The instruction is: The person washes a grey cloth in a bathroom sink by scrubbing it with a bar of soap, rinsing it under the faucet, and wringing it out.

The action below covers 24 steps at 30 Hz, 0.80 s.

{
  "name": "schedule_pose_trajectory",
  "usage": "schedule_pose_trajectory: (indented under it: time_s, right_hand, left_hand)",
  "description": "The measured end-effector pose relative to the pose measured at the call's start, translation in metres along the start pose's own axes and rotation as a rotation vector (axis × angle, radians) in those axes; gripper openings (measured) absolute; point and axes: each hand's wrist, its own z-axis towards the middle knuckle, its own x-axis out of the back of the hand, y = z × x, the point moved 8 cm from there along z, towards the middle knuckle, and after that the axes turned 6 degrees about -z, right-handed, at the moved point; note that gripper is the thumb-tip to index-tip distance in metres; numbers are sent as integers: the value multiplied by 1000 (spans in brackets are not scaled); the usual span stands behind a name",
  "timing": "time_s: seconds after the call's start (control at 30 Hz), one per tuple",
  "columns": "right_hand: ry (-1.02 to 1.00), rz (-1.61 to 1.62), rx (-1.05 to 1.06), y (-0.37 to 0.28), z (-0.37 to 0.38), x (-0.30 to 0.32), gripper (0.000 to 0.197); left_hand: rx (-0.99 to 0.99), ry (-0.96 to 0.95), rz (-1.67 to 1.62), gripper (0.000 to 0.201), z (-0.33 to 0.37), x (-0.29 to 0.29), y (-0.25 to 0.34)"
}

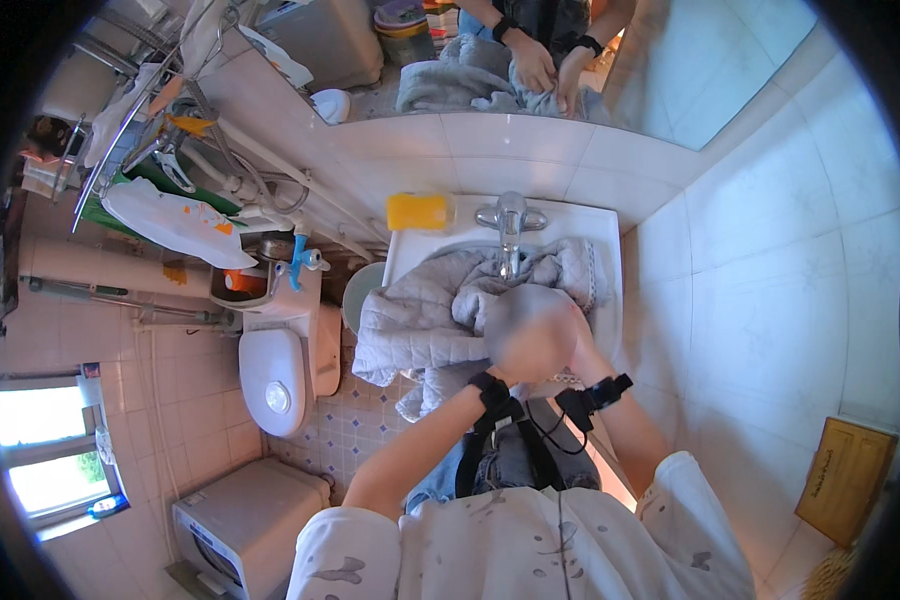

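A grey quilted cover (420, 310) with a patterned edge lies bunched in the white sink (612, 290), under the chrome faucet (511, 225). Part of it hangs over the sink's left and front sides. My left hand (515, 352) and my right hand (567, 335) are close together over its right part, below the spout. A blur hides most of their fingers. In the mirror (710, 70), both hands appear with fingers bent into the grey fabric, gripping it. Black bands (493, 392) circle both wrists.
A yellow block-shaped thing (418, 212) sits on the sink's back left corner. To the left stand a toilet (272, 375), a blue valve (298, 262) and a cluttered wire rack (130, 150). A tiled wall (760, 290) rises on the right. A washing machine (250, 520) stands lower left.
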Motion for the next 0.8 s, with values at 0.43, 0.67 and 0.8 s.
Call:
schedule_pose_trajectory:
  time_s: [0.43,0.67,0.8]
  right_hand:
    - [-100,103,-223,-46,-65,3,22]
    - [-111,265,-223,-64,-76,-3,18]
    - [-57,5,2,-93,-80,-21,18]
  left_hand:
    - [-292,114,-211,32,-14,27,-38]
    - [-201,213,118,51,-5,21,-17]
    - [-161,106,-10,33,5,19,-27]
